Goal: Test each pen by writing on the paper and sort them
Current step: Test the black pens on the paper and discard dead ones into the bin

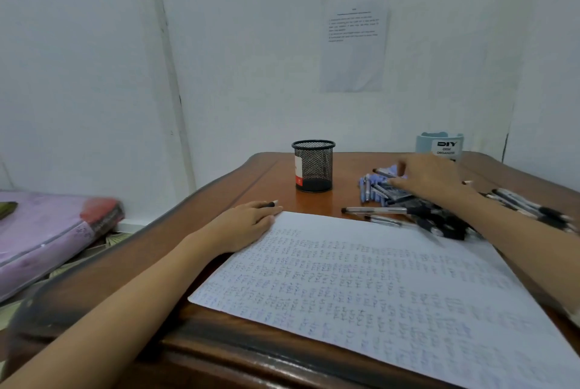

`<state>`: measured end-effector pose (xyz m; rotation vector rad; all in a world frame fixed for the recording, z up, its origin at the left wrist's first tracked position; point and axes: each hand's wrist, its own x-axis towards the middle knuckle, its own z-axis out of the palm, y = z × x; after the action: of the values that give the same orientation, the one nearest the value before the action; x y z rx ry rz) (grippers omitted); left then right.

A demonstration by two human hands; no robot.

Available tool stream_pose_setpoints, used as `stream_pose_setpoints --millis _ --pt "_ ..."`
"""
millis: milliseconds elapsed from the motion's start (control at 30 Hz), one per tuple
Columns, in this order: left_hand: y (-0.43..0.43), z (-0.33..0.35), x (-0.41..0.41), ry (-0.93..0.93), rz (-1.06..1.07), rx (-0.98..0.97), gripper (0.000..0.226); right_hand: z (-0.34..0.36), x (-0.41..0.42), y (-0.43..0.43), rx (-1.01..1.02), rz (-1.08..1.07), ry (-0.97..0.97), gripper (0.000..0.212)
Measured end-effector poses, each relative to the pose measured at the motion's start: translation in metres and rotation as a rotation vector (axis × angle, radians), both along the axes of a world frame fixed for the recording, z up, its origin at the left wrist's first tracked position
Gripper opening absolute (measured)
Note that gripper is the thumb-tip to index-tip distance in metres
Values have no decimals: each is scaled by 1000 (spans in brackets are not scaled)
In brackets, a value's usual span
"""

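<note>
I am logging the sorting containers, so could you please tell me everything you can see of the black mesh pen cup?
The black mesh pen cup is an upright cylinder, seemingly wire mesh, with a solid rim and dark base. A white and red label shows on its left side. It stands on the wooden table, beyond the paper and left of the pen pile. No pens rise above its rim; only the table touches it.
</note>
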<state>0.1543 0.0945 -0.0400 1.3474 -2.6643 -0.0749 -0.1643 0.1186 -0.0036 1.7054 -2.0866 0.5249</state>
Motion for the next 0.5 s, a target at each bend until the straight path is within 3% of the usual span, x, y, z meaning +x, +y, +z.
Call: stream_pose_setpoints --millis 133,233,333,500 --pt "0 -1 2 221 17 15 43 0 12 0 -34 39 114 39" --pt "3 4 2 442 50 -26 42 6 40 -3 -46 176 1 35" --pt "1 7 3 609 144 -74 37 1 88 -3 -101 450 -120 28" --pt "-2 13 10 881 312 -154 31 -28 158 11 139 839 169 66"
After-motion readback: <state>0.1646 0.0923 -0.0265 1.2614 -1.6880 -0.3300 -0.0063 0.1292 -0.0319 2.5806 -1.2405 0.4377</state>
